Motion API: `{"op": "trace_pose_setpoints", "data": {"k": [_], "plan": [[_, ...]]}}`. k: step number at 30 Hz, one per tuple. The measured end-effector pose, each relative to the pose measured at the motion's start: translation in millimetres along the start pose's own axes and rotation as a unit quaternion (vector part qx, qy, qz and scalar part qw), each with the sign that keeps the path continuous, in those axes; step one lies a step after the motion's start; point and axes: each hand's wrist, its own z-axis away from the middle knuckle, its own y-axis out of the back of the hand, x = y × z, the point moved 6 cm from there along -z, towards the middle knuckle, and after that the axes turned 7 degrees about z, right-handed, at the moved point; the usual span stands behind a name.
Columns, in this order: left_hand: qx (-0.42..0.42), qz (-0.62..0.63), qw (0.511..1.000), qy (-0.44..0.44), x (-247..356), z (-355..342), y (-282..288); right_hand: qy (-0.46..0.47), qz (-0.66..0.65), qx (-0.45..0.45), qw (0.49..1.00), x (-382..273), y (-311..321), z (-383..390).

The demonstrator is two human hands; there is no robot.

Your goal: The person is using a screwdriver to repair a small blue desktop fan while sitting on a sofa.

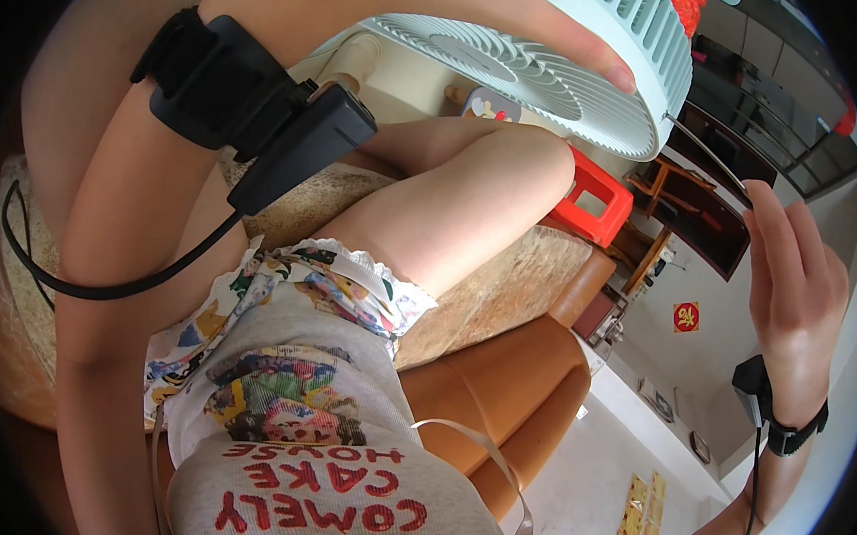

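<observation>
Fan [544,90] sitting at one o'clock. Your left hand [491,1], at twelve, is lying over it; grip hidden, can't tell. Your right hand [797,263], at three, is pinching a thin rod [707,158]. You're probably probing the casing; next calls for steadiness.

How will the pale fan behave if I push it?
The fan is probably light for its size, given its thin, open slats. Those slats may flex or crack if pressed. Its round rim suggests it might roll on edge.
</observation>
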Motion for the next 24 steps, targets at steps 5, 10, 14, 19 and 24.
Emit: {"op": "trace_pose_setpoints", "data": {"k": [5, 10, 14, 19, 24], "plan": [[0.073, 0.076, 0.994, -0.025, 3, 3, -1, -0.112, -0.149, -0.010, 0.982, 7, -11, 0], [0.046, 0.000, 0.999, 0.029, 2, -2, 2, -0.240, -0.287, -0.075, 0.925, 12, -20, 10], [0.041, -0.012, 0.999, -0.017, -9, 9, 4, -0.303, -0.399, -0.067, 0.863, 22, -36, 0], [0.077, 0.009, 0.997, -0.025, 0, 2, -11, -0.330, -0.428, -0.072, 0.838, 42, -45, 22], [0.006, 0.036, 0.996, 0.076, -4, 9, -5, -0.429, -0.569, -0.213, 0.668, 28, -60, 14]]}}
